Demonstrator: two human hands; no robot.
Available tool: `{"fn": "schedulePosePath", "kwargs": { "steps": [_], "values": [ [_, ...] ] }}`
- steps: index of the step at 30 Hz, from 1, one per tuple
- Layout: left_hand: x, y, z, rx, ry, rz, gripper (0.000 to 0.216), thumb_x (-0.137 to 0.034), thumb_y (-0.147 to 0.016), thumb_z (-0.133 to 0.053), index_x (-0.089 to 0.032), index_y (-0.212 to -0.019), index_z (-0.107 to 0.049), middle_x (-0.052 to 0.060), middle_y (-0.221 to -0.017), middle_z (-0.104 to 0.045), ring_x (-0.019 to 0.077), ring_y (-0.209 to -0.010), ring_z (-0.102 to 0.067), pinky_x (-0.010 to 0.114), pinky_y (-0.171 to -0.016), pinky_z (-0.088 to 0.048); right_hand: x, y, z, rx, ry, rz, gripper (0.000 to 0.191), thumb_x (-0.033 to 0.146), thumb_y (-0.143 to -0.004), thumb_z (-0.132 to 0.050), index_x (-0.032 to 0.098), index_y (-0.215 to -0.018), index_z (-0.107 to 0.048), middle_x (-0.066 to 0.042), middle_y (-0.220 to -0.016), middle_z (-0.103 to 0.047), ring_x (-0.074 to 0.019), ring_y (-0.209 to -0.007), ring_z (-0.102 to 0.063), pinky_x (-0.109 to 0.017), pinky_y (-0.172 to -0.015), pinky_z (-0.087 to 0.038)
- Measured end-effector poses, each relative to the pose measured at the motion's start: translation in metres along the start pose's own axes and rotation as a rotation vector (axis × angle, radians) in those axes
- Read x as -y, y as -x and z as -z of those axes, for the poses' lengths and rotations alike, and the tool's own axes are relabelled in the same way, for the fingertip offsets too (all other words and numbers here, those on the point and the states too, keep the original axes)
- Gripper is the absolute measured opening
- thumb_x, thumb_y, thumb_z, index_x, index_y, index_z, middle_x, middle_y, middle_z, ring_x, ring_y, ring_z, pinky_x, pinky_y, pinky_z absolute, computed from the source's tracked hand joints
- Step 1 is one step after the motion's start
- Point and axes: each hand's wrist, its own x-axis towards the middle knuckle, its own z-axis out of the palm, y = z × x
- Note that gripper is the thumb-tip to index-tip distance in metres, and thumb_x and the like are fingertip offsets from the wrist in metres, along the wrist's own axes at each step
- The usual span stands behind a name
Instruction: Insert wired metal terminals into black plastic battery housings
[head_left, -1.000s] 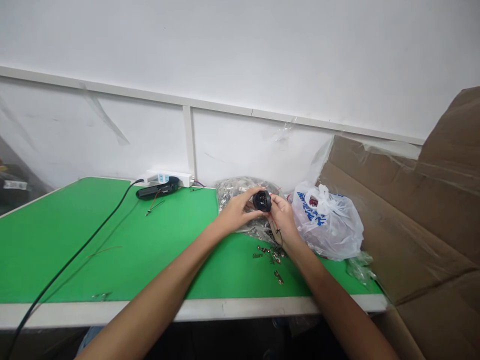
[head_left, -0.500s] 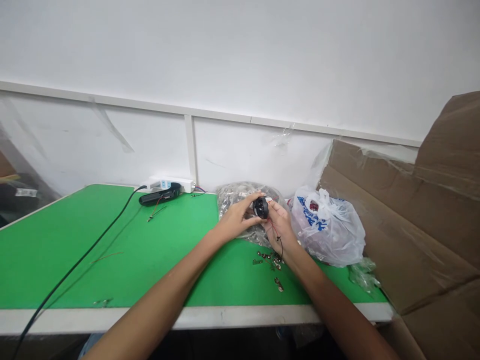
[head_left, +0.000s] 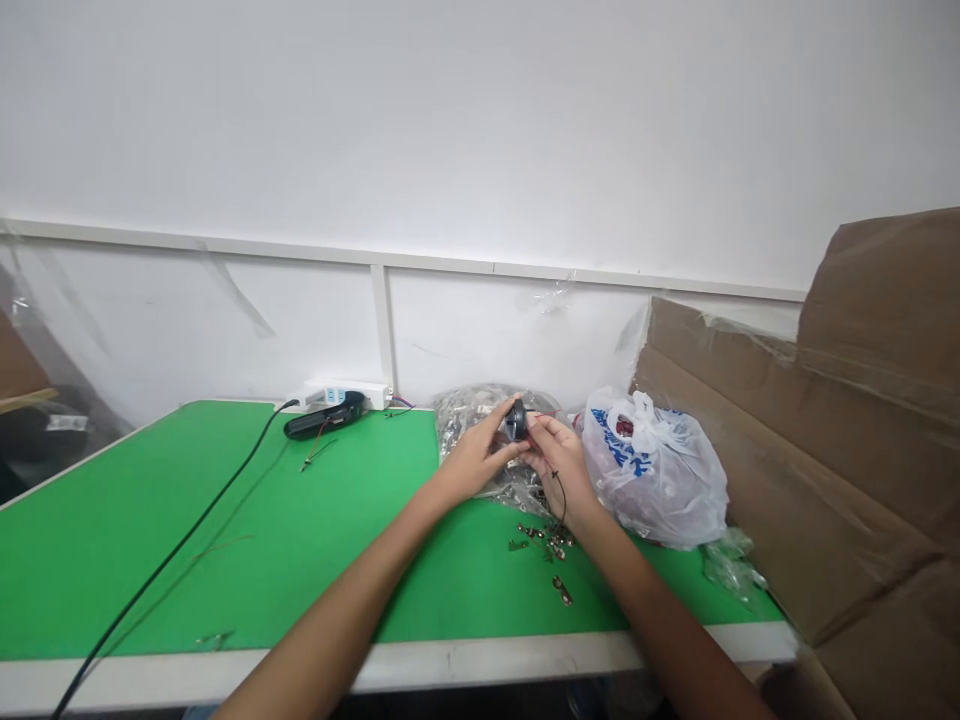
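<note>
A small black round part [head_left: 515, 419] is held above the green table [head_left: 150, 520] between both hands. My left hand [head_left: 477, 455] grips it from the left with fingers curled round it. My right hand [head_left: 559, 455] pinches its right side, where thin red and black wires [head_left: 556, 487] hang down. Below the hands, several small metal terminals [head_left: 541, 535] lie scattered on the table. Behind the hands sits a clear bag of parts [head_left: 469, 415].
A white plastic bag with blue print [head_left: 658, 470] lies right of the hands. Brown cardboard [head_left: 840, 420] rises at the right edge. A white power strip [head_left: 341, 392], a black device [head_left: 324, 420] and a black cable [head_left: 172, 555] lie at the left rear.
The black part has turned in my hands so its side now faces me. The view has tilted up a little; hands sit lower in the picture.
</note>
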Motion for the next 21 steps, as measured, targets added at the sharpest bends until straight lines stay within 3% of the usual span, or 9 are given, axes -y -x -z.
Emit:
{"fn": "schedulePosePath", "kwargs": {
  "steps": [3, 5, 8, 11, 15, 18, 21],
  "values": [
    [0.002, -0.002, -0.005, -0.175, 0.074, -0.002, 0.061, -0.064, -0.103, -0.053, -0.018, -0.143, -0.060, 0.013, -0.123, -0.074, 0.0284, -0.107, -0.069, 0.043, -0.101, -0.055, 0.009, 0.003, -0.003, 0.003, 0.051, 0.013, 0.055, 0.050, -0.061, -0.097, 0.019, -0.100, -0.074, -0.001, -0.085, -0.072, -0.0121, -0.068, -0.064, -0.022, -0.057, -0.054],
    [0.005, -0.004, -0.010, -0.280, 0.198, 0.047, 0.062, -0.073, -0.102, -0.046, -0.018, -0.126, -0.065, 0.011, -0.108, -0.074, 0.0265, -0.095, -0.069, 0.041, -0.090, -0.057, 0.011, 0.004, -0.004, 0.005, 0.106, 0.063, 0.056, 0.049, -0.063, -0.095, 0.019, -0.105, -0.073, -0.001, -0.085, -0.071, -0.0129, -0.066, -0.063, -0.023, -0.052, -0.051],
    [0.011, -0.009, -0.015, -0.355, 0.457, 0.170, 0.063, -0.080, -0.095, -0.053, -0.020, -0.109, -0.063, 0.005, -0.084, -0.070, 0.0227, -0.072, -0.067, 0.036, -0.070, -0.056, 0.009, 0.002, -0.002, 0.007, 0.181, 0.163, 0.051, 0.051, -0.070, -0.088, 0.019, -0.107, -0.072, -0.001, -0.082, -0.069, -0.0155, -0.064, -0.061, -0.027, -0.052, -0.049],
    [0.015, -0.015, -0.016, -0.362, 0.725, 0.315, 0.053, -0.073, -0.090, -0.065, -0.022, -0.101, -0.056, 0.001, -0.072, -0.068, 0.0210, -0.059, -0.066, 0.033, -0.059, -0.054, 0.007, -0.003, 0.004, -0.064, 0.271, 0.268, 0.046, 0.055, -0.077, -0.080, 0.019, -0.104, -0.072, -0.002, -0.081, -0.067, -0.0183, -0.069, -0.060, -0.030, -0.057, -0.049],
    [0.011, -0.017, -0.015, -0.316, 0.957, 0.383, 0.045, -0.058, -0.087, -0.070, -0.021, -0.108, -0.054, 0.004, -0.084, -0.076, 0.0198, -0.056, -0.070, 0.031, -0.056, -0.055, 0.006, -0.007, 0.011, -0.185, 0.391, 0.366, 0.051, 0.062, -0.081, -0.073, 0.019, -0.109, -0.073, -0.008, -0.103, -0.070, -0.0230, -0.089, -0.063, -0.033, -0.067, -0.053],
    [0.005, -0.014, -0.014, -0.269, 1.053, 0.348, 0.046, -0.052, -0.084, -0.072, -0.018, -0.111, -0.057, 0.007, -0.095, -0.079, 0.0186, -0.061, -0.073, 0.028, -0.057, -0.057, 0.003, -0.007, 0.010, -0.083, 0.377, 0.261, 0.059, 0.069, -0.085, -0.065, 0.021, -0.119, -0.071, -0.010, -0.116, -0.071, -0.0251, -0.091, -0.066, -0.033, -0.062, -0.055],
    [-0.001, -0.013, -0.013, -0.222, 1.084, 0.351, 0.045, -0.050, -0.082, -0.075, -0.017, -0.107, -0.060, 0.006, -0.087, -0.078, 0.0178, -0.061, -0.074, 0.027, -0.059, -0.059, -0.002, -0.005, 0.006, 0.017, 0.365, 0.181, 0.062, 0.074, -0.091, -0.056, 0.024, -0.126, -0.069, -0.011, -0.121, -0.072, -0.0256, -0.085, -0.069, -0.035, -0.053, -0.055]
  ]
}}
